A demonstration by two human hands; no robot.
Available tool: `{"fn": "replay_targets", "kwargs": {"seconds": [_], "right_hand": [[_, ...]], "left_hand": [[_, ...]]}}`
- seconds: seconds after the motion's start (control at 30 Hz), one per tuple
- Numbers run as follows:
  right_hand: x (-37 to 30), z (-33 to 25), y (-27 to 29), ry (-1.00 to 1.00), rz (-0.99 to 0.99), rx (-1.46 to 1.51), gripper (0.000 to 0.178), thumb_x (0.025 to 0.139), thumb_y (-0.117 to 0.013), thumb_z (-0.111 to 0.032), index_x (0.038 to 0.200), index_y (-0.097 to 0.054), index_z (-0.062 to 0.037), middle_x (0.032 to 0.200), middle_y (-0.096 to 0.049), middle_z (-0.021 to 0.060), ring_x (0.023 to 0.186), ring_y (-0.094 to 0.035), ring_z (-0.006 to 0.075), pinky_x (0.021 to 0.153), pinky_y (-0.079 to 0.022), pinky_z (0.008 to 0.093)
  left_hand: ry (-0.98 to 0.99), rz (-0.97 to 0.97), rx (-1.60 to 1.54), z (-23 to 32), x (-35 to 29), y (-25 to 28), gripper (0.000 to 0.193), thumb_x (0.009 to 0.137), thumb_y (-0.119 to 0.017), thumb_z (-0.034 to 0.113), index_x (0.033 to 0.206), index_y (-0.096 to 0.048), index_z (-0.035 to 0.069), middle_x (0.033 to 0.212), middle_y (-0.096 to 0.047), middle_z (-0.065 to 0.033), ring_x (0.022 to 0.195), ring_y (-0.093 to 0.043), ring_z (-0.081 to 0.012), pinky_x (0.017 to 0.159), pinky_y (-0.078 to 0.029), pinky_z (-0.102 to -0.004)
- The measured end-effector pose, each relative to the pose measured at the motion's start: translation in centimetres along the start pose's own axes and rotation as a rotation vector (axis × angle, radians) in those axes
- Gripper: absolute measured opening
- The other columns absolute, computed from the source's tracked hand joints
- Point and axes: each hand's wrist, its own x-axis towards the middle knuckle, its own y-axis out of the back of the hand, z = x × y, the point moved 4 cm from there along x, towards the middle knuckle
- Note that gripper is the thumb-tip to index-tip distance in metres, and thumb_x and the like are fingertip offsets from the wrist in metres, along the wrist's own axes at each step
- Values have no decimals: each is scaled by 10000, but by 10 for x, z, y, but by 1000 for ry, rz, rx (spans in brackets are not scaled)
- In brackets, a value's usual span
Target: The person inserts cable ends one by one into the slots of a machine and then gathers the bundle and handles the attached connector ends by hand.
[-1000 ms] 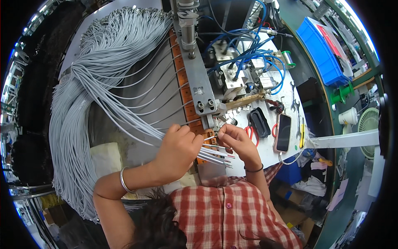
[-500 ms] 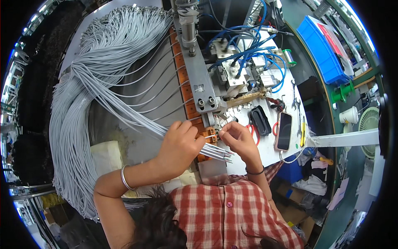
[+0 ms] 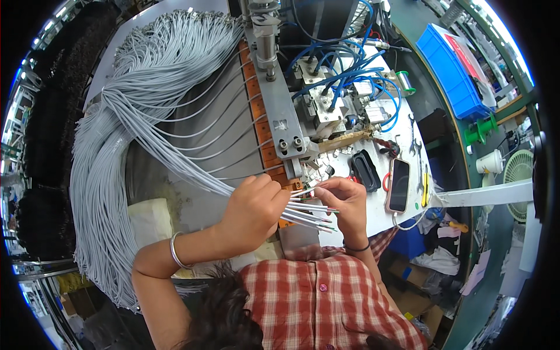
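Grey cable bundle [image 3: 204, 179], by orange strip [image 3: 263, 146], sits gripped in your L hand [image 3: 255, 205]; ease off & it'll prob. fan out. R hand [image 3: 345, 204] pinches one cable tip [image 3: 307, 191]; bump exposed thin wires [image 3: 331, 229], they may bend.

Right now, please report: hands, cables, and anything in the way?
Left hand closed around cables; right hand at one cable's tip, grip unclear. Cable ends fan toward right hand. Orange strip close; nothing seems blocking.
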Motion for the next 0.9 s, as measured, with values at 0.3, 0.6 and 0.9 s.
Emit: {"fn": "replay_targets", "kwargs": {"seconds": [0.3,0.6,0.9], "right_hand": [[4,8,-3,-152,-241,223,82,783,-626,4,855,-625,43,726,-623,51,574,-544,62,493,-417,181],[7,8,3,-84,-80,116,52,787,-649,-18,798,-611,15,638,-591,24,507,-514,60,440,-401,187],[14,22,5,-46,-19,-103,110,846,-609,-105,822,-575,-4,647,-568,2,535,-499,43,450,-384,171]], "left_hand": [[56,13,-45,-5,0,-2,163,542,-578,25,676,-486,46,660,-456,-74,695,-461,-254,603,-364,-364],[26,-27,3,0,1,-6,173,560,-640,59,686,-522,52,682,-484,-58,715,-475,-231,624,-364,-334],[-15,22,53,-3,-1,-8,184,572,-642,64,707,-517,57,688,-491,-59,722,-483,-227,658,-364,-332]]}}
